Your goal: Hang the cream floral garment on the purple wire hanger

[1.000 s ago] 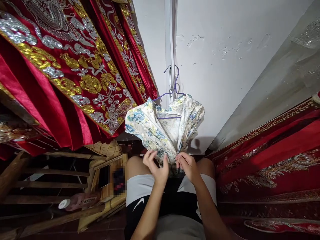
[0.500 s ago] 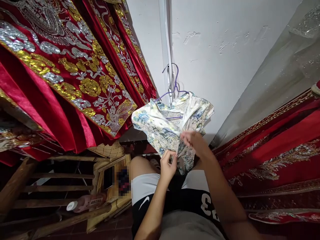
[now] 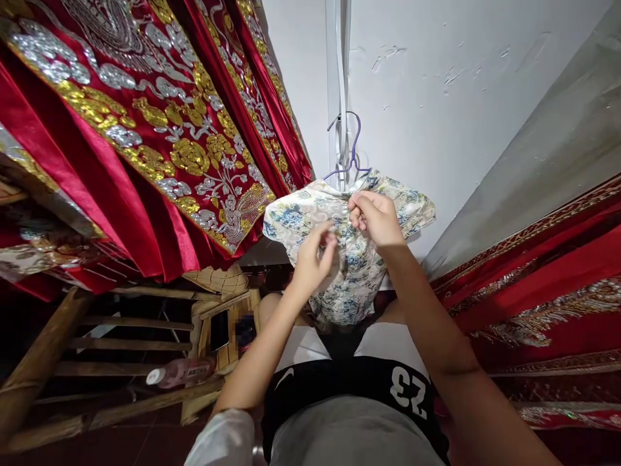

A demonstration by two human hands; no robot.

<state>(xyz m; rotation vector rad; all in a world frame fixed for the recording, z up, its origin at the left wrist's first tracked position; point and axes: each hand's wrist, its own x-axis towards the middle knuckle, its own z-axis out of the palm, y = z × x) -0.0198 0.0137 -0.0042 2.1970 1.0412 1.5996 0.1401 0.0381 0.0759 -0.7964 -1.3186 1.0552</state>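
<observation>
A cream garment with blue flowers (image 3: 295, 217) hangs on a purple wire hanger (image 3: 353, 145) against the white wall in front of me. My right hand (image 3: 376, 217) is closed in a pinch on the cloth near the collar, just below the hanger hook. My left hand (image 3: 313, 255) is raised to the garment's front with fingers curled together, pinching the cloth a little lower. The garment's front edges lie closed over its middle. My knees in black and white shorts show below.
Red robes with gold and silver embroidery (image 3: 160, 123) hang close on the left, more red embroidered cloth (image 3: 538, 285) on the right. A bamboo chair (image 3: 121, 349) stands at lower left, with a pink bottle (image 3: 182, 371) and a phone (image 3: 220, 329) on it. A grey panel (image 3: 533, 162) leans right.
Both hands have risen from the garment's bottom hem to its upper front near the collar. The garment, open and spread before, now hangs closed.
</observation>
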